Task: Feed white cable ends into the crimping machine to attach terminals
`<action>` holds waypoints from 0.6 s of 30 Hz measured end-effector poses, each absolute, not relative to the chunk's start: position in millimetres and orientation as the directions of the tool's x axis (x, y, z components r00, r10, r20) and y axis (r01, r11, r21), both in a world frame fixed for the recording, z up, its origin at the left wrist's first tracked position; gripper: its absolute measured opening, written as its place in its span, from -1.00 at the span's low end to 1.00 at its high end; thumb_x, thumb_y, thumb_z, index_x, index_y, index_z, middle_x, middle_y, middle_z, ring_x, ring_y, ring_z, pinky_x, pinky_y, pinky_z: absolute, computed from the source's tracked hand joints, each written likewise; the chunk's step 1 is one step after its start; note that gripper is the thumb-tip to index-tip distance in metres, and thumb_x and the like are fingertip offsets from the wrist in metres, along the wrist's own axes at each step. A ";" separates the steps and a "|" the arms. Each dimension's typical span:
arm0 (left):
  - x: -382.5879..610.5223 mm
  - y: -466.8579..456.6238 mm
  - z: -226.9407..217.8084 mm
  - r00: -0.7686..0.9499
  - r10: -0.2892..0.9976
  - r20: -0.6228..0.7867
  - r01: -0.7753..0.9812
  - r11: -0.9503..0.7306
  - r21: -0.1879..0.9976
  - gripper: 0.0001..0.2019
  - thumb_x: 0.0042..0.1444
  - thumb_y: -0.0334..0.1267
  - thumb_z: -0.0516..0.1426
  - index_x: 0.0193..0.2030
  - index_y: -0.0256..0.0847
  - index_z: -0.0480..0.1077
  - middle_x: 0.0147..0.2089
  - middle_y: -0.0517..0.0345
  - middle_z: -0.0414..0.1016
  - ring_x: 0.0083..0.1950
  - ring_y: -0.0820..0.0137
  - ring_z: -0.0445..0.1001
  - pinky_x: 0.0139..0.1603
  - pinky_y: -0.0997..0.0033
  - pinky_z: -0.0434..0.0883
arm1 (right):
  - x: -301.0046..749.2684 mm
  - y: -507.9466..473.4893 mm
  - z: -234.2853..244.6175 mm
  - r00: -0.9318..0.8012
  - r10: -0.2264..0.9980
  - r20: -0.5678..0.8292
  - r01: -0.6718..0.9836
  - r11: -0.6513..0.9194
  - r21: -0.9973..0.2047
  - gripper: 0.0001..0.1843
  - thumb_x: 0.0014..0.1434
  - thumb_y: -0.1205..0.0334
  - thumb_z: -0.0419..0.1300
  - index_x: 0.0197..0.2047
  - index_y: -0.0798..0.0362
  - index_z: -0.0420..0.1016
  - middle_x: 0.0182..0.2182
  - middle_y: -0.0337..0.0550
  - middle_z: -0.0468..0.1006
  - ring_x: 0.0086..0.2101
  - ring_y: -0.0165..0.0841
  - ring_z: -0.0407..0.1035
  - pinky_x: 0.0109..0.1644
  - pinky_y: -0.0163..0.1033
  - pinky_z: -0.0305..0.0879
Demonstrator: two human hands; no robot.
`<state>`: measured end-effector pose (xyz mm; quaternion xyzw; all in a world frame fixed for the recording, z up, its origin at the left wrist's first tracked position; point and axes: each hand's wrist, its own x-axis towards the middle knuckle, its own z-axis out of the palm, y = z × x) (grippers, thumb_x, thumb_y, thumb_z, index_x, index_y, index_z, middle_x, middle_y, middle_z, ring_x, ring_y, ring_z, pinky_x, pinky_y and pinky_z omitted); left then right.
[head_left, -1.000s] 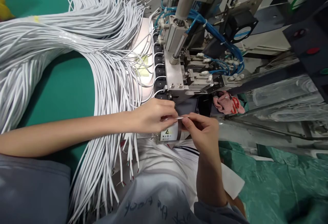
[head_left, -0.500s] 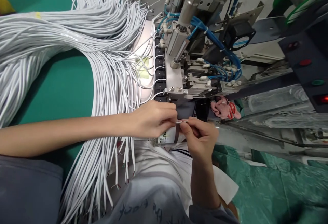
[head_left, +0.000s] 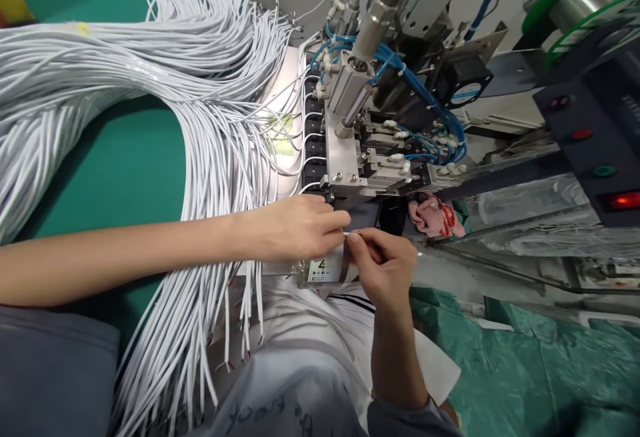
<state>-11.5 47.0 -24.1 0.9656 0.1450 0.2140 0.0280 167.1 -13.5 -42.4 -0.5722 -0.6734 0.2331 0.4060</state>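
Where white cables [head_left: 210,137] cover green matting [head_left: 125,170], machinery [head_left: 360,150] stands.

Glossy white plastic cables [head_left: 150,70], matt green cloth mat [head_left: 130,164]

Left hand [head_left: 295,229], right hand [head_left: 386,265] on wire [head_left: 351,231]

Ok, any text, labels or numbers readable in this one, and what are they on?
Nothing reads cleanly.
Warning sticker on the machine edge, under the left hand and right hand pinching a white wire: triangle sign, print too small.
Fan label: blurred.
Handwriting on grey garment: blurred.
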 end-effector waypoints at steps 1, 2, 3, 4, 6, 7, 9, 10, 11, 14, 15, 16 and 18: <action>-10.5 45.6 -26.2 0.839 0.345 0.420 0.284 -0.937 0.201 -0.73 0.19 -0.47 -0.05 -0.46 -0.32 0.39 -0.44 0.13 0.34 -0.53 0.50 0.22 -0.51 0.43 0.21 | 165.1 -13.1 -43.3 0.022 0.953 0.301 0.565 0.237 -0.790 -0.76 0.12 0.28 0.16 -0.56 0.11 0.44 -0.72 -0.39 0.05 -0.68 -0.56 -0.04 -0.61 -0.37 -0.04; -9.2 43.8 -28.8 0.801 0.409 0.436 0.295 -0.905 0.307 -0.75 0.20 -0.45 -0.03 -0.43 -0.33 0.41 -0.45 0.13 0.34 -0.53 0.51 0.24 -0.52 0.46 0.21 | 161.9 -13.3 -44.7 0.073 0.942 0.328 0.552 0.235 -0.800 -0.77 0.11 0.27 0.16 -0.55 0.11 0.46 -0.72 -0.38 0.07 -0.68 -0.55 -0.03 -0.61 -0.36 -0.04; -7.7 41.9 -31.4 0.757 0.477 0.446 0.294 -0.859 0.420 -0.76 0.20 -0.42 -0.01 -0.41 -0.34 0.43 -0.46 0.14 0.34 -0.51 0.52 0.26 -0.52 0.50 0.23 | 157.9 -14.0 -46.7 0.128 0.929 0.348 0.537 0.231 -0.812 -0.76 0.12 0.26 0.16 -0.55 0.11 0.47 -0.72 -0.37 0.08 -0.67 -0.54 -0.01 -0.61 -0.36 -0.04; -6.2 40.2 -33.8 0.716 0.537 0.445 0.279 -0.805 0.523 -0.77 0.21 -0.40 0.01 -0.39 -0.34 0.44 -0.47 0.16 0.34 -0.50 0.53 0.29 -0.51 0.54 0.25 | 153.9 -14.8 -49.1 0.181 0.916 0.357 0.517 0.220 -0.827 -0.75 0.12 0.24 0.15 -0.55 0.11 0.48 -0.72 -0.36 0.11 -0.67 -0.53 0.00 -0.60 -0.35 -0.02; -4.5 38.7 -37.1 0.679 0.603 0.418 0.236 -0.719 0.654 -0.80 0.21 -0.40 0.03 -0.35 -0.33 0.47 -0.47 0.17 0.36 -0.45 0.55 0.35 -0.44 0.59 0.30 | 147.8 -16.1 -55.1 0.269 0.902 0.338 0.472 0.182 -0.862 -0.73 0.14 0.20 0.14 -0.54 0.11 0.48 -0.71 -0.33 0.18 -0.66 -0.51 0.05 -0.59 -0.34 0.01; -4.4 39.2 -37.9 0.691 0.606 0.394 0.230 -0.701 0.675 -0.80 0.21 -0.39 0.03 -0.32 -0.33 0.47 -0.46 0.17 0.37 -0.43 0.55 0.37 -0.41 0.60 0.32 | 146.6 -16.1 -58.5 0.299 0.900 0.317 0.457 0.156 -0.876 -0.72 0.14 0.18 0.14 -0.54 0.11 0.48 -0.70 -0.30 0.23 -0.65 -0.50 0.08 -0.58 -0.34 0.04; -6.0 42.9 -38.4 0.749 0.582 0.318 0.289 -0.718 0.634 -0.80 0.21 -0.40 0.02 -0.30 -0.33 0.48 -0.41 0.14 0.38 -0.43 0.54 0.38 -0.41 0.58 0.32 | 148.8 -13.7 -65.8 0.320 0.910 0.262 0.440 0.102 -0.892 -0.71 0.14 0.14 0.14 -0.52 0.11 0.48 -0.65 -0.26 0.33 -0.60 -0.46 0.16 -0.53 -0.33 0.10; -7.2 45.7 -38.5 0.779 0.566 0.269 0.343 -0.745 0.573 -0.80 0.20 -0.42 0.01 -0.29 -0.34 0.47 -0.38 0.11 0.38 -0.45 0.53 0.36 -0.44 0.56 0.31 | 151.9 -11.3 -69.6 0.310 0.922 0.229 0.432 0.078 -0.899 -0.72 0.14 0.13 0.14 -0.50 0.11 0.49 -0.61 -0.23 0.38 -0.57 -0.44 0.21 -0.49 -0.32 0.14; -8.5 48.7 -38.9 0.801 0.557 0.218 0.402 -0.771 0.494 -0.80 0.18 -0.44 0.00 -0.30 -0.36 0.46 -0.36 0.09 0.37 -0.48 0.53 0.34 -0.49 0.54 0.28 | 155.8 -8.3 -73.4 0.291 0.936 0.197 0.419 0.060 -0.906 -0.73 0.16 0.13 0.13 -0.47 0.10 0.50 -0.57 -0.21 0.43 -0.52 -0.42 0.25 -0.45 -0.31 0.17; -10.5 56.3 -41.5 0.822 0.561 0.097 0.517 -0.807 0.285 -0.83 0.11 -0.50 0.01 -0.32 -0.37 0.43 -0.32 0.05 0.36 -0.56 0.55 0.27 -0.57 0.50 0.21 | 167.8 2.6 -83.9 0.203 0.976 0.082 0.355 0.004 -0.935 -0.74 0.21 0.14 0.06 -0.39 0.09 0.47 -0.49 -0.22 0.44 -0.45 -0.41 0.27 -0.36 -0.31 0.19; -10.3 57.8 -42.7 0.825 0.561 0.076 0.527 -0.810 0.255 -0.83 0.11 -0.51 0.01 -0.32 -0.37 0.43 -0.32 0.05 0.36 -0.57 0.55 0.26 -0.57 0.49 0.21 | 170.5 6.0 -86.8 0.168 0.985 0.038 0.331 -0.020 -0.944 -0.74 0.21 0.14 0.04 -0.40 0.08 0.44 -0.52 -0.25 0.40 -0.47 -0.43 0.24 -0.38 -0.32 0.17; -9.8 58.6 -44.0 0.827 0.559 0.064 0.531 -0.812 0.243 -0.83 0.11 -0.51 0.01 -0.33 -0.37 0.43 -0.32 0.06 0.35 -0.57 0.54 0.27 -0.57 0.49 0.22 | 172.2 9.0 -89.2 0.132 0.991 0.000 0.303 -0.041 -0.952 -0.73 0.22 0.14 0.04 -0.43 0.08 0.40 -0.55 -0.28 0.34 -0.50 -0.45 0.20 -0.41 -0.33 0.13; -8.5 59.1 -46.1 0.830 0.555 0.057 0.528 -0.815 0.240 -0.82 0.11 -0.51 0.00 -0.34 -0.35 0.43 -0.33 0.06 0.35 -0.56 0.53 0.28 -0.55 0.48 0.25 | 172.7 13.6 -92.4 0.072 0.996 -0.057 0.238 -0.073 -0.968 -0.72 0.21 0.12 0.05 -0.48 0.07 0.31 -0.61 -0.35 0.22 -0.55 -0.49 0.10 -0.47 -0.34 0.05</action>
